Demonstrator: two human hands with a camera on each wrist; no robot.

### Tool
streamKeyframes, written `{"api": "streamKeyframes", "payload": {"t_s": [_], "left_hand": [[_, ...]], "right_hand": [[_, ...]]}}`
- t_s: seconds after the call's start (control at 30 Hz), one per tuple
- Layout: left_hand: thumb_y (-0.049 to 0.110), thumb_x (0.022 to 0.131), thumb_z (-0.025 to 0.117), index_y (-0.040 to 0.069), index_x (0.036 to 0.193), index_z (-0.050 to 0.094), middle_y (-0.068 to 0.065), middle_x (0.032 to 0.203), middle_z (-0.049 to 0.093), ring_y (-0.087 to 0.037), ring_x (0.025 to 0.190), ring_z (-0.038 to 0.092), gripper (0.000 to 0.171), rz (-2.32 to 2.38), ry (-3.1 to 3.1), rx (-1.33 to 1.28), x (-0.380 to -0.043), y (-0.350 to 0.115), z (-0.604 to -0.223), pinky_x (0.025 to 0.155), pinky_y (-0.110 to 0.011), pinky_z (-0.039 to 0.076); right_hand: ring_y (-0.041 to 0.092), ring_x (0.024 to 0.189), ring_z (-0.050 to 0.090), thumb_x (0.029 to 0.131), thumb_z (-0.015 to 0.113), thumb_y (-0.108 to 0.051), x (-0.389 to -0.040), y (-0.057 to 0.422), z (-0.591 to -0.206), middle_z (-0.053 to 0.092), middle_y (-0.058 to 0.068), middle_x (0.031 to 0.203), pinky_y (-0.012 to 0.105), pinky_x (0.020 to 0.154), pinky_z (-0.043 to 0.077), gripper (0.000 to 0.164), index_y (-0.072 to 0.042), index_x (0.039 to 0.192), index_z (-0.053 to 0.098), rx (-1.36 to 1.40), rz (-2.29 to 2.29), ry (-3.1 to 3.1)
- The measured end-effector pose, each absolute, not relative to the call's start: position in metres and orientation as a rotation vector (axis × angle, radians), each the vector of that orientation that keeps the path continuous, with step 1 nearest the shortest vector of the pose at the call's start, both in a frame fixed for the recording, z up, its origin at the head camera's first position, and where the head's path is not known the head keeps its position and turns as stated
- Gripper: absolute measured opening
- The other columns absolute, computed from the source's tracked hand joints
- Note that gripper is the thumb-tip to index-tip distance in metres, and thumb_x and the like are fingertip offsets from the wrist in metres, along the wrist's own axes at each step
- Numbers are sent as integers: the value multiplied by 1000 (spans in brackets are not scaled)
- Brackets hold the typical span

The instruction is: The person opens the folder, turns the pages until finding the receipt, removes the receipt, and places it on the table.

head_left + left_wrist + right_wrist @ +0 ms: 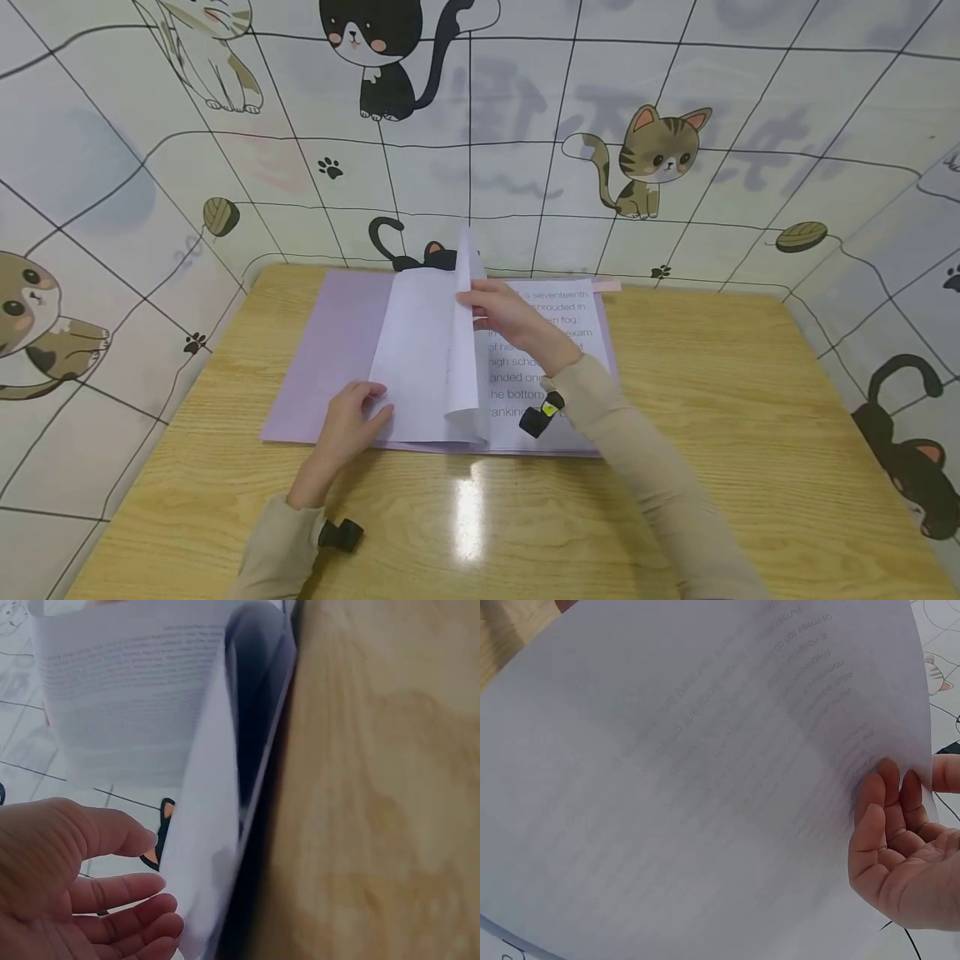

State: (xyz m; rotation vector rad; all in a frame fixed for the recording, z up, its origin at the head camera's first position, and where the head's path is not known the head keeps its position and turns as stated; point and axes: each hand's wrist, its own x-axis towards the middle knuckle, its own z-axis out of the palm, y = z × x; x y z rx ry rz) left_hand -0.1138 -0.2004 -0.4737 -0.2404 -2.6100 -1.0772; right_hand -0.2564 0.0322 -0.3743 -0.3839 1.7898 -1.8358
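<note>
A booklet with a lilac cover (348, 312) lies open on the table. My right hand (510, 317) pinches the edge of a white page (462, 367) that stands upright near the middle fold; faint print shows through this page (667, 810) in the right wrist view. My left hand (348, 421), fingers loosely bent, is at the lower left edge of the blank left page (420, 358). Up close in the left wrist view, its fingertips meet or nearly meet the paper. Large printed text covers the right page (536, 367), partly hidden behind my right hand and wrist.
The booklet lies on a wooden table (712, 417), close to its back edge. A pale pink tab (607, 286) sticks out at the booklet's top right. White walls with cat drawings (660, 162) surround the table on the back and sides.
</note>
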Motion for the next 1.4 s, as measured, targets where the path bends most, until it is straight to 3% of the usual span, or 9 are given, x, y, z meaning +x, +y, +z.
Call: {"api": "streamKeyframes", "payload": {"t_s": [0.2,0.6,0.7,0.83,0.93,1.17,1.4], "left_hand": [[-7,71,72,-10,93,63,-18,85,63,-28,75,60,23,-1104,-2489,-363,-112,-188,-457,67,-41,53],[-1,74,72,-3,90,64,-14,84,65,-20,69,62,19,-1188,-2275,-358,-105,-152,-410,62,-33,54],[3,73,75,-4,91,61,-13,84,63,-21,71,60,24,-1213,-2241,-326,-102,-142,-401,62,-33,54],[9,68,78,-6,94,57,-14,86,58,-25,73,57,36,-1195,-2219,-305,-100,-129,-396,61,-33,52],[12,66,80,-6,97,54,-17,90,55,-28,75,53,45,-1150,-2222,-312,-100,-122,-397,62,-35,49],[4,62,77,-6,102,49,-19,100,48,-32,85,49,49,-1015,-2311,-268,-100,-115,-400,70,-38,48],[8,62,78,-5,107,46,-21,108,44,-34,94,45,56,-891,-2400,-189,-101,-113,-404,60,-38,50]], "right_hand": [[18,89,59,93,50,-10,-256,24,-377,59,16,113,37,84,47,35,5,125,52,-370,-1821,1806],[18,87,59,92,51,-13,-255,5,-382,51,27,123,30,76,50,33,7,119,54,-348,-1783,1841],[17,85,59,91,52,-12,-255,0,-385,58,20,110,30,75,50,28,7,112,56,-335,-1784,1852],[16,82,59,92,53,-12,-254,-7,-389,60,7,91,29,73,51,14,0,90,58,-319,-1763,1891],[16,79,59,91,53,-13,-253,-11,-390,59,4,85,28,71,50,17,-6,76,53,-308,-1746,1913],[15,78,59,91,53,-12,-251,-18,-394,58,3,82,25,68,50,20,-7,72,49,-293,-1732,1931],[14,77,59,90,54,-13,-251,-22,-398,59,3,82,24,65,50,19,-8,72,49,-274,-1723,1960]]}}
